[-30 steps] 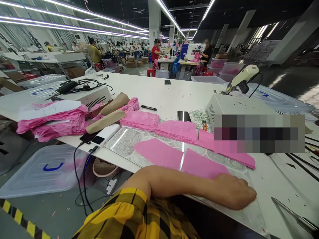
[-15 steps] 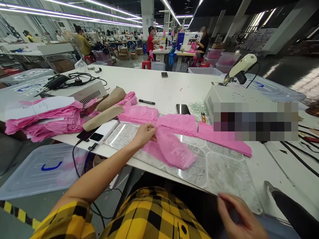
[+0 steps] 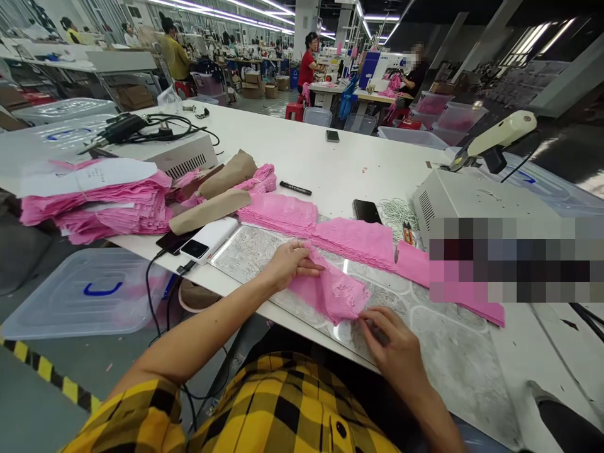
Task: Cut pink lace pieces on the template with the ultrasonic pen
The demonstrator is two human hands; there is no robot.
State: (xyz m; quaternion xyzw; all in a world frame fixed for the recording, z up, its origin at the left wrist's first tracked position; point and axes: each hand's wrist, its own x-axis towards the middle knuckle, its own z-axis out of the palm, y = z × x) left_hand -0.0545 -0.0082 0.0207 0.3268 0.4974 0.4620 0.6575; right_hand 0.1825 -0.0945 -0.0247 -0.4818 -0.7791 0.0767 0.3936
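Observation:
A pink lace piece point(image 3: 330, 290) lies crumpled on the glass plate point(image 3: 448, 358) at the near edge of the white table point(image 3: 302, 151). My left hand point(image 3: 289, 263) pinches its far left corner. My right hand point(image 3: 394, 343) pinches its near right end. Behind the piece lie flat stacks of pink lace point(image 3: 283, 214), a second stack point(image 3: 356, 239) and a single pink piece point(image 3: 415, 263) to the right.
A white power bank point(image 3: 210, 239), a black marker point(image 3: 295, 188), a black phone point(image 3: 367, 211), small snips point(image 3: 406, 231) and two white machine boxes point(image 3: 163, 154) point(image 3: 472, 195) sit on the table. Pink bundles point(image 3: 94, 204) lie left. A plastic bin lid point(image 3: 85, 299) lies on the floor. People work far behind.
My left arm swung from lying across the plate to gripping the lace piece and gathering it. My right hand came up from the near edge and took hold of its other end.

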